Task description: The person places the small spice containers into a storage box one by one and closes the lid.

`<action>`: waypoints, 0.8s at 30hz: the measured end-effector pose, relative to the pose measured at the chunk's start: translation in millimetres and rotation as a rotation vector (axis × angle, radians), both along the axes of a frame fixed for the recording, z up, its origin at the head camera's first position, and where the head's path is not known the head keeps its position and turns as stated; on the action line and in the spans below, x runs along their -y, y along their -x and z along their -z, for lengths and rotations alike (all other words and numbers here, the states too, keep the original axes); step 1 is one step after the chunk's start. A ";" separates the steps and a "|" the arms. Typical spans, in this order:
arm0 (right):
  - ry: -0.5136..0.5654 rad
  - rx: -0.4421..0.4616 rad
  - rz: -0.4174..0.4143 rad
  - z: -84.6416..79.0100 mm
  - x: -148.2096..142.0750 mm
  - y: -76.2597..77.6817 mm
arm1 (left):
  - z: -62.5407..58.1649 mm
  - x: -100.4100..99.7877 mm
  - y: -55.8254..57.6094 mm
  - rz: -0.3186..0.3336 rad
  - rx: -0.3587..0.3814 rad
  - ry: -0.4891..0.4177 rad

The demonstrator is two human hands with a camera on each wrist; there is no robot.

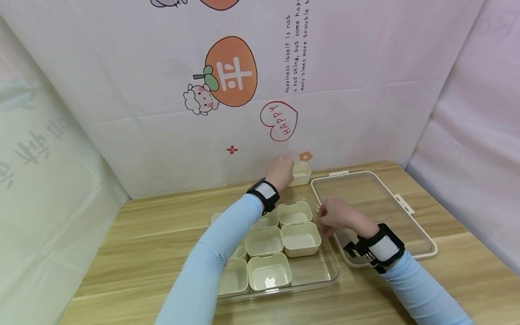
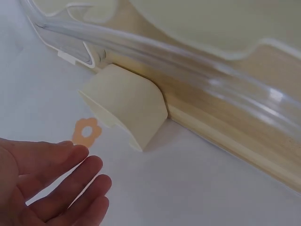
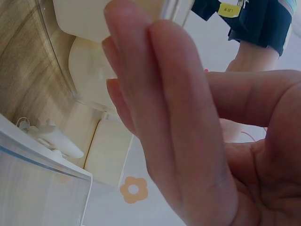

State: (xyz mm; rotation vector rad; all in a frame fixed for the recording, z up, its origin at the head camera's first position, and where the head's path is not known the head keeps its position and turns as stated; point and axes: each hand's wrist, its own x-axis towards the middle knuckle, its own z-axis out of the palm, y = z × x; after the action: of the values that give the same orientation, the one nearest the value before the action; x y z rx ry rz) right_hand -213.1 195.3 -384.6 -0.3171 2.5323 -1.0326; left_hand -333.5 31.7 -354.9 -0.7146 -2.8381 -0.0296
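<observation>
- Head view: the bench (image 1: 154, 243) carried a clear tray (image 1: 308, 271) with several cream boxes (image 1: 270, 272) inside. At one o'clock from the tray, a lone cream box (image 1: 299, 174) stood on the bench near the wall cloth (image 1: 345, 108). The left hand (image 1: 280, 173) was at that box's nine o'clock; the right hand (image 1: 338, 214) was at the tray's two o'clock, by the near edge of a clear lid (image 1: 378, 212).
- Left wrist view: the left hand's fingers were slack, gently bent and slightly spread, holding nothing, at seven to eight o'clock from the lone box and apart from it. An orange flower print (image 2: 87, 133) showed between them.
- Right wrist view: the right hand's fingers were nearly straight and close together, with nothing visible in their hold; whether they touched the tray, I could not tell. The lid lay toward eight o'clock.
</observation>
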 end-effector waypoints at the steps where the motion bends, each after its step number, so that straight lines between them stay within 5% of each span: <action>1: 0.000 0.001 0.001 0.2 -0.4 0.1 | 0.6 -1.3 0.8 -0.004 -0.009 -0.002; 10: 0.004 0.000 0.006 1.3 -1.3 1.2 | 4.2 -13.5 10.9 -0.069 0.076 0.100; 24: -0.016 -0.018 0.006 1.0 -1.6 0.5 | 14.7 -20.1 22.9 0.030 0.117 0.191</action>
State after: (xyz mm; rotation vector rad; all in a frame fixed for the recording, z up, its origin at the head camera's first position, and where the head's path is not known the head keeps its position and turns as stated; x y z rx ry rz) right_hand -213.6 196.9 -385.7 -0.3159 2.5575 -1.0157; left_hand -356.4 51.8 -369.6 -0.8197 -2.9700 0.2043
